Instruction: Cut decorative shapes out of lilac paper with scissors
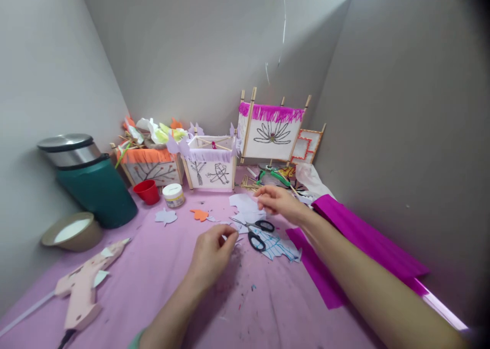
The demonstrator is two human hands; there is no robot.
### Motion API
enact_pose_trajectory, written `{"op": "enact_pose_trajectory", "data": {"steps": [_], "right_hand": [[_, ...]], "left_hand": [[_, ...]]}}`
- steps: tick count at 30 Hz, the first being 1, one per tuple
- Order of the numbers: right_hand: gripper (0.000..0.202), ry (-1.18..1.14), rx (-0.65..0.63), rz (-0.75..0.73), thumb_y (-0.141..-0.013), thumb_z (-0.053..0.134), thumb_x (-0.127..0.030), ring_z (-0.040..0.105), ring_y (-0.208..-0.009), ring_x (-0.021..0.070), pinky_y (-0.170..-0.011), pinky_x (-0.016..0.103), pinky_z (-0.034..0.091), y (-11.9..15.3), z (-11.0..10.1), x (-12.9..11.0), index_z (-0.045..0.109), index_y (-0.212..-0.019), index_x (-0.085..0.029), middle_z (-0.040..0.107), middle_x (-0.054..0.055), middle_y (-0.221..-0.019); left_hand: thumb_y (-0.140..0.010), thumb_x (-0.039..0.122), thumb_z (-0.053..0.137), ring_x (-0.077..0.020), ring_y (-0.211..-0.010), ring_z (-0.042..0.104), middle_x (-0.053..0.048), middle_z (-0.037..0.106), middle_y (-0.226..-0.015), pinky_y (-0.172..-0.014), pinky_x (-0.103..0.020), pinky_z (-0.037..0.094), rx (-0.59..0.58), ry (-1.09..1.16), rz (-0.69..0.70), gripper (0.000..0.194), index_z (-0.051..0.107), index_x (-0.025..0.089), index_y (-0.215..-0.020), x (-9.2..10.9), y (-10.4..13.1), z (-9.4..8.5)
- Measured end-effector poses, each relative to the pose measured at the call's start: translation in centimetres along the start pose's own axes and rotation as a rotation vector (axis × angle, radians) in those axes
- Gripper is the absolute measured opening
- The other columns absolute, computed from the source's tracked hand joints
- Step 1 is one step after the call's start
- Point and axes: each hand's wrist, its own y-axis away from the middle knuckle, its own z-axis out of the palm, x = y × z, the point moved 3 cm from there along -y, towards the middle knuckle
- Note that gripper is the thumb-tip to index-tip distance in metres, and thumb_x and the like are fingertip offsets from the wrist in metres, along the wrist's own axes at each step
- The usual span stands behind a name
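Observation:
My left hand (pixel 214 252) is closed in a pinch above the purple tablecloth, left of the scissors; anything between thumb and fingertips is too small to make out. My right hand (pixel 281 204) reaches over pale paper pieces (pixel 242 202), its fingers half bent and slightly apart, with nothing visibly held. Between the hands lie scissors (pixel 250 226) with black handles and parted blades, partly on a paper scrap with blue lines (pixel 277 244). To the left are an orange paper cutout (pixel 199 215) and a pale lilac cutout (pixel 166 216).
At left stand a pink glue gun (pixel 82 285), a bowl (pixel 72 232), a green tumbler (pixel 95 185), a red cup (pixel 147 192) and a small jar (pixel 173 196). Decorated paper lanterns (pixel 211 170) line the back. Magenta paper (pixel 360 237) lies right, beneath my forearm; grey walls enclose the table.

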Motion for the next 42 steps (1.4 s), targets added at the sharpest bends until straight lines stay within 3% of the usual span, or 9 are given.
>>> {"op": "enact_pose_trajectory", "data": {"steps": [4,6,11,16,24,32,37,42], "right_hand": [[0.028,-0.62,-0.162,-0.224,-0.083,0.055,-0.032,0.054,-0.053,0.008,-0.047,0.018,0.039,4.0,4.4,-3.2,0.052,-0.108,-0.018,0.066,-0.001,-0.078],[0.023,-0.737,-0.156,-0.24,-0.081,0.057,-0.03,0.053,-0.051,0.0081,-0.048,0.018,0.039,4.8,5.6,-3.8,0.053,-0.101,-0.019,0.064,-0.002,-0.073],[0.011,-0.696,-0.151,-0.197,-0.083,0.058,-0.029,0.055,-0.052,0.0096,-0.049,0.02,0.04,5.2,6.7,-3.8,0.055,-0.088,-0.02,0.066,-0.002,-0.072],[0.021,-0.501,-0.009,-0.216,-0.086,0.059,-0.035,0.053,-0.054,0.0105,-0.051,0.021,0.037,5.2,6.5,-3.2,0.062,-0.075,-0.018,0.062,-0.002,-0.064],[0.016,-0.403,0.131,-0.26,-0.084,0.06,-0.028,0.051,-0.056,0.0111,-0.053,0.022,0.036,5.8,6.6,-2.9,0.066,-0.073,-0.019,0.061,-0.002,-0.062],[0.021,-0.766,0.106,-0.108,-0.081,0.062,-0.038,0.051,-0.042,0.0102,-0.043,0.022,0.039,5.9,8.5,-2.6,0.065,-0.075,-0.019,0.062,-0.002,-0.062],[0.027,-0.945,0.057,-0.034,-0.076,0.067,-0.044,0.051,-0.039,0.0089,-0.04,0.021,0.037,5.7,8.6,-2.9,0.062,-0.071,-0.017,0.064,-0.001,-0.062],[0.03,-1.05,0.011,0.023,-0.074,0.069,-0.044,0.051,-0.039,0.0068,-0.039,0.018,0.034,5.7,8.6,-2.9,0.06,-0.071,-0.016,0.065,-0.001,-0.064]], "left_hand": [[-0.076,0.044,0.063,-0.0089,-0.047,0.048,-0.001,0.062,-0.08,-0.045,-0.024,0.038,-0.002,0.412,-0.087,0.043,0.06,0.015,-0.107,0.0,-0.3,-0.4],[-0.072,0.044,0.068,-0.0079,-0.044,0.047,0.0,0.062,-0.076,-0.043,-0.024,0.037,-0.022,0.55,-0.102,0.044,0.059,0.014,-0.103,0.1,-0.4,-0.4],[-0.07,0.037,0.07,-0.007,-0.042,0.045,0.004,0.055,-0.052,-0.044,-0.021,0.034,0.029,0.591,-0.12,0.025,0.058,0.015,-0.071,0.1,-0.4,-0.6],[-0.072,0.036,0.068,-0.0075,-0.043,0.044,0.003,0.055,-0.051,-0.045,-0.022,0.034,0.043,0.548,-0.146,0.022,0.063,0.014,-0.071,-0.1,-0.4,-0.8],[-0.07,0.034,0.069,-0.0061,-0.042,0.045,-0.001,0.064,-0.067,-0.044,-0.021,0.034,-0.009,0.631,-0.217,0.022,0.063,0.013,-0.071,-0.4,-0.5,-0.3],[-0.067,0.033,0.072,-0.0041,-0.042,0.04,0.001,0.06,-0.063,-0.043,-0.02,0.031,-0.043,0.843,-0.331,0.023,0.063,0.013,-0.07,-1.1,-0.6,0.1],[-0.068,0.036,0.071,-0.0042,-0.041,0.041,0.003,0.06,-0.063,-0.042,-0.02,0.03,0.026,0.74,-0.257,0.024,0.061,0.014,-0.068,-0.5,-0.5,-0.1],[-0.075,0.038,0.065,-0.0065,-0.043,0.04,0.005,0.051,-0.048,-0.046,-0.02,0.032,0.034,0.578,-0.202,0.025,0.058,0.015,-0.068,-0.3,-0.3,-0.2]]}}
